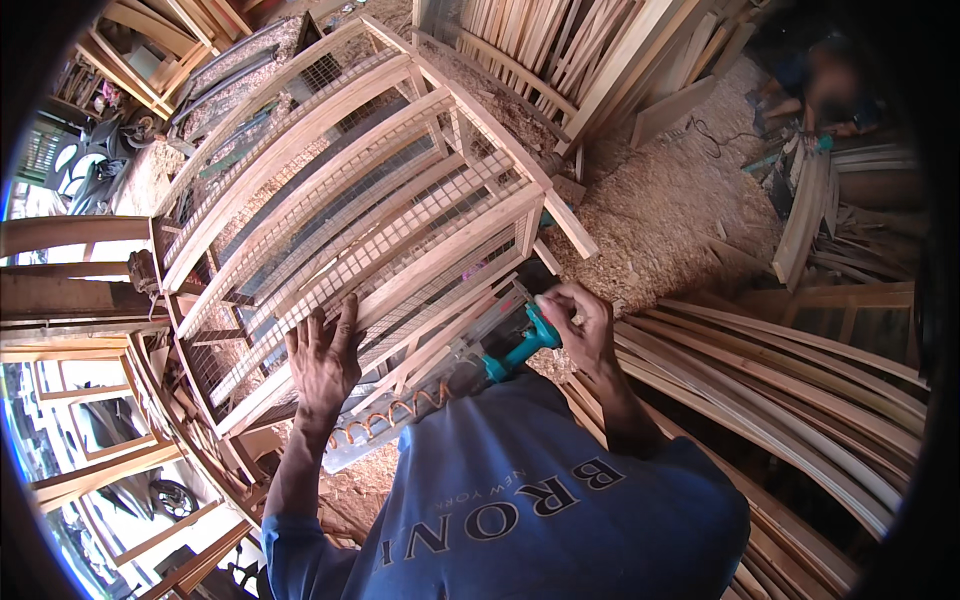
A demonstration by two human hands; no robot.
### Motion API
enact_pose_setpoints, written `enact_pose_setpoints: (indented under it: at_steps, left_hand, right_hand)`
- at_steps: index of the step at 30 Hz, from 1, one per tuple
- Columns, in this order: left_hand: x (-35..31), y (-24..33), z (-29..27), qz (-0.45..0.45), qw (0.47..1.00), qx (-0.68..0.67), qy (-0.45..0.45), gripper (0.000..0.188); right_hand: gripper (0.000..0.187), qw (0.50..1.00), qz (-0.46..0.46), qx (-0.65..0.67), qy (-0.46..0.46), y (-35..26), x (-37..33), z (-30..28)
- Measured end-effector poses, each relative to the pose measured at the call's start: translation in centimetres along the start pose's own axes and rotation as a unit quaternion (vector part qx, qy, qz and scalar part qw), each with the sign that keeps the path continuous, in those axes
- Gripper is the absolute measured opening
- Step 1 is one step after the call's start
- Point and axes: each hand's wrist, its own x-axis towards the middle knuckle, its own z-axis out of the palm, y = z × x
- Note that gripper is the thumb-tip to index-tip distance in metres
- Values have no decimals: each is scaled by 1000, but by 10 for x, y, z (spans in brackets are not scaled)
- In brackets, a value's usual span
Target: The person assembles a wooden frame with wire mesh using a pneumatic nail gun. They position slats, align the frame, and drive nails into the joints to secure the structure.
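Observation:
My left hand (pixel 325 362) lies with fingers spread on the near rail of a wooden frame (pixel 430 228), a long slatted piece with wire mesh (pixel 375 240) across it. To the right, my right hand (pixel 582 325) is closed, thumb and fingers pinched at the frame's near right corner. A small thin piece (pixel 523 291) shows by its fingertips; I cannot make out what it is. Just left of this hand, close to my body, is a teal power tool (pixel 522 348), partly hidden by my shirt. An orange coiled hose (pixel 385 416) runs near it.
Long wooden strips (pixel 770 385) are stacked on the right. Boards (pixel 540 55) lean at the back. Wood shavings (pixel 660 235) cover the floor. Another person (pixel 830 85) is at the far right beside more timber. Motorbikes (pixel 95 165) and wooden window frames (pixel 100 400) are on the left.

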Motion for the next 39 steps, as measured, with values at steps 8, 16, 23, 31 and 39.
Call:
enact_pose_setpoints:
  at_steps: [8, 16, 23, 31, 39]
  left_hand:
    - [1, -1, 4, 21, 999, 5, 28, 62]
    - [2, -3, 2, 14, 1000, 3, 2, 59]
    - [0, -4, -2, 16, 999, -31, -3, 61]
    - [0, -4, -5, 6, 999, -11, -35, 60]
    - [0, -5, 5, 12, 999, -15, 33, 56]
  right_hand:
    - [33, 821, 460, 295, 168, 198, -120, 70]
    - [42, 971, 198, -6, 134, 200, -108, 116]
    - [20, 797, 369, 352, 325, 150, -115, 104]
    - [58, 872, 180, 390, 233, 15, -110, -25]
    - [54, 952, 7, 267, 148, -143, -37, -80]
